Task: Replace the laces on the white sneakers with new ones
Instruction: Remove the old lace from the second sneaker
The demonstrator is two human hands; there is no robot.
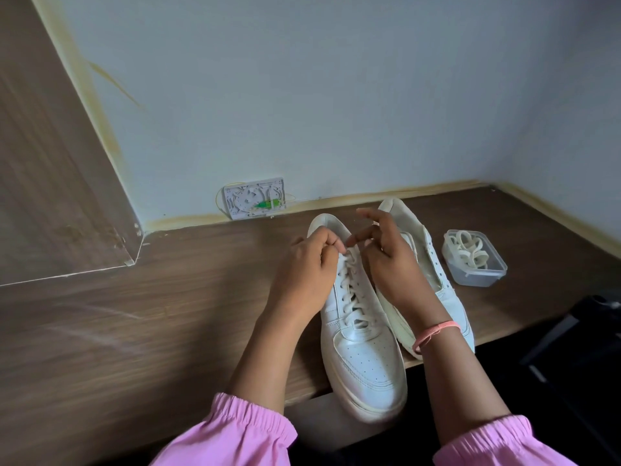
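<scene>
The fingers [331, 245] of the left hand [307, 267] are curled together at the top of the lacing of the near sneaker [361, 334], pinching what looks like the end of its lace [349, 287] near the uppermost eyelets; the fingers of the right hand [386, 250] are loosely spread, the forefinger and thumb reaching toward the same spot and nearly meeting the left fingertips, though whether they actually hold the lace I cannot tell; that sneaker stands on the wooden table [168, 314] with its toe hanging over the near edge, laced all the way up; just beside it on the right lies the second sneaker [433, 264], tilted on its side, its eyelets apparently empty, partly hidden by the right wrist, which wears a pink band [433, 332]; further right, apart from the shoes, sits a clear plastic container [477, 260] holding a coil of pale laces [470, 247]; a white wall box [255, 197] is fixed low on the wall behind; pink sleeves [242, 432] show at the bottom; judging by this, the step in hand is work at the top of the near shoe's lacing, either undoing it or finishing it, and I cannot say which; the next move calls for a firm pinch on the lace end and a steady pull through the top eyelet, with the other hand holding the shoe so it does not slide off the edge.
</scene>
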